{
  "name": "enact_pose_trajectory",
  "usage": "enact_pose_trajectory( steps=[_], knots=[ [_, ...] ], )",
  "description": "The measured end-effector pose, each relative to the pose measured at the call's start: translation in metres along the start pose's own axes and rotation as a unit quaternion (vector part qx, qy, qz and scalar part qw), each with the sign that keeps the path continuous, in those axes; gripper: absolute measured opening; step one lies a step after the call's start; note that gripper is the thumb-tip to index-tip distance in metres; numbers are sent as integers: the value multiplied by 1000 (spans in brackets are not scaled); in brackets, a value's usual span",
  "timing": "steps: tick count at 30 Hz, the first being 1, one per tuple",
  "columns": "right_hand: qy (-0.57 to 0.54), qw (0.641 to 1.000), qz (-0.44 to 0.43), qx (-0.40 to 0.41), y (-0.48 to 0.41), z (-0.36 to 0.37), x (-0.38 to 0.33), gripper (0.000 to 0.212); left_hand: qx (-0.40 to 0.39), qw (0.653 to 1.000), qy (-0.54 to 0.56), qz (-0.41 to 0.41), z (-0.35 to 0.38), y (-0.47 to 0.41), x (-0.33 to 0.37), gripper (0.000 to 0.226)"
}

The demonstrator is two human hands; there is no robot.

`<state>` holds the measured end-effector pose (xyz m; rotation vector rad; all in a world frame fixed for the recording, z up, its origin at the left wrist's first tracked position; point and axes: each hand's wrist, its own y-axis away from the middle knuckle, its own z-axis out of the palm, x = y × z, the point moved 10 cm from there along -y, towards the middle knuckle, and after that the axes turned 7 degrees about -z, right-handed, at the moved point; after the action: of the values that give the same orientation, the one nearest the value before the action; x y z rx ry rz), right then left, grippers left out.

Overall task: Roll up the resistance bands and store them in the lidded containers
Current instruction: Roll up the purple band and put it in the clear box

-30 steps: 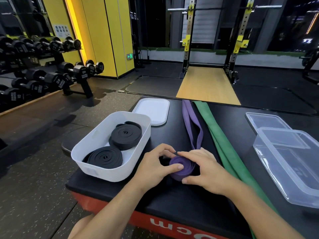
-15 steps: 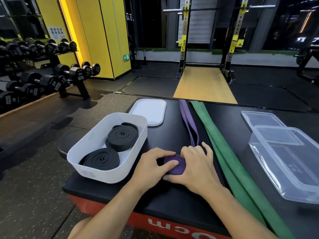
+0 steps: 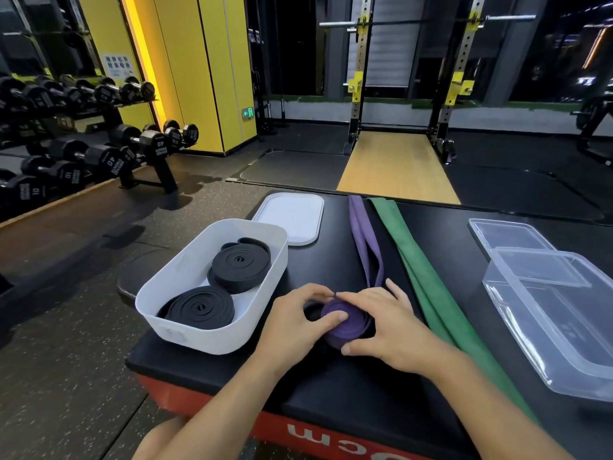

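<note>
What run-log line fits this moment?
purple band: part-rolled | left hand, right hand: gripping it | white container: two black rolls | green band: flat

On your far left, a rack of black hexagonal dumbbells (image 3: 83, 151) stands beside tall yellow wall panels (image 3: 199, 61). Far ahead of you, a steel squat rack with yellow hooks (image 3: 360, 78) straddles a pale wooden lifting platform (image 3: 394, 167). Nearest you sits a black-topped, red-sided padded box (image 3: 348, 393).

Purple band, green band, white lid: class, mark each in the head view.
purple band (image 3: 351, 330), head view, rolled coil.
green band (image 3: 413, 260), head view, flat middle stretch.
white lid (image 3: 290, 217), head view, centre of top.
</note>
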<state>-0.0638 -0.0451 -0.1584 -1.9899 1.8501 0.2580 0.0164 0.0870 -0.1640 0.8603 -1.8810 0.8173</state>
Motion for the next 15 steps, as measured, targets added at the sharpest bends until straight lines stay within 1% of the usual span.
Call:
enact_pose_trajectory(
  steps=[3, 6, 8, 10, 13, 15],
  knots=[
    [31, 999, 11, 15, -3, -5, -4, 84, 28, 999, -42, 9, -2, 0, 0, 17],
    [74, 997, 8, 27, -10, -6, -15, 85, 30, 997, -70, 19, 0, -1, -1, 9],
    [92, 995, 13, 30, -13, -4, -20, 85, 28, 996, -78, 25, 1, -2, -1, 12],
    [124, 991, 37, 42, -13, -4, -20, 82, 27, 996, -83, 24, 1, -3, -1, 15],
    [168, 978, 74, 100, -9, -8, -21, 80, 18, 999, -48, -10, 0, -1, -6, 31],
    [183, 970, 76, 142, -6, -10, -24, 82, -5, 999, -15, -32, 2, -1, -9, 36]
  ],
)
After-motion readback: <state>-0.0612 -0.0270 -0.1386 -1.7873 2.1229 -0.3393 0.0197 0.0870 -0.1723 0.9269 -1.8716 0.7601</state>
